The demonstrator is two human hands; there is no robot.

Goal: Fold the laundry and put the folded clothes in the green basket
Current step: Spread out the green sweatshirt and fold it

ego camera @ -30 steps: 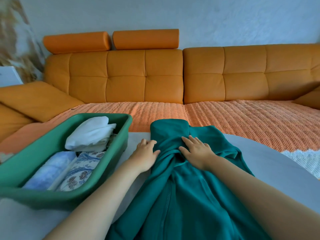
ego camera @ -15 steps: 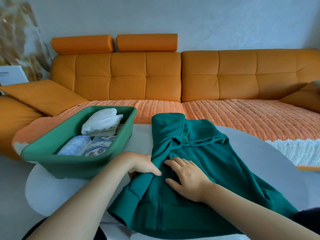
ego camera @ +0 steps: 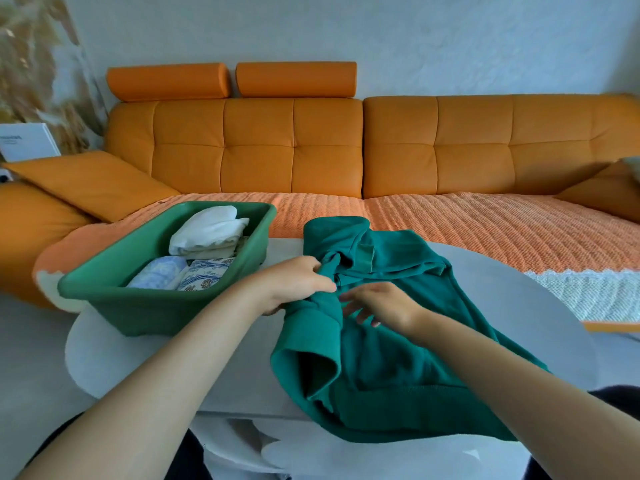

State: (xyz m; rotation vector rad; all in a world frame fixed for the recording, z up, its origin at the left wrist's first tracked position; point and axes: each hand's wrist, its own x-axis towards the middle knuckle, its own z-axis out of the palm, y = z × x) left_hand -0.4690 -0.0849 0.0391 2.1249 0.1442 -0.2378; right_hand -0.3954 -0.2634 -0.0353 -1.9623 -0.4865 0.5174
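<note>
Teal sweatshirt (ego camera: 408, 368): left hand (ego camera: 294, 285) grips sleeve (ego camera: 311, 330), right hand (ego camera: 381, 306) spread over it.

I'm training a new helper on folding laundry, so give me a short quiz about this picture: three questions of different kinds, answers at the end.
1. True or false: the basket already holds folded clothes.
2. Which hand grips the sweater by its sleeve? A) left B) right C) neither
3. Fill in: the sweater lies on the ___.

Key:
1. True.
2. A. The left hand grips the sleeve. The right hand has its fingers spread and grips nothing.
3. Table.
</note>
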